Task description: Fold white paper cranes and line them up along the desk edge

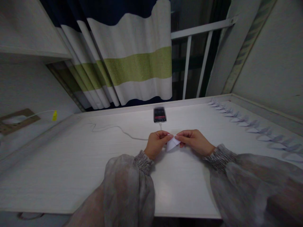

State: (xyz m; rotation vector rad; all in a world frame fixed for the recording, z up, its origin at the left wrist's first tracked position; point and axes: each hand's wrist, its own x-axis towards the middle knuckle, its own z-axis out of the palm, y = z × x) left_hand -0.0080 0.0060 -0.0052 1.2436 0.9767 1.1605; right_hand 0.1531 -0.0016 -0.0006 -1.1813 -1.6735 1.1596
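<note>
A small folded piece of white paper (172, 143) is held just above the white table (71, 164), pinched between both hands. My left hand (156, 143) grips its left side with fingers curled and thumb on top. My right hand (193, 141) pinches its right corner with thumb and forefinger. Both wrists come out of sheer grey gathered sleeves. The paper is a pointed, roughly triangular shape.
A small dark device (159, 114) sits beyond the hands, with a white cable (113, 127) trailing left to a wall outlet. A row of several folded white paper pieces (246, 124) lines the right edge. A striped curtain (132, 63) and window rails (189, 60) stand behind.
</note>
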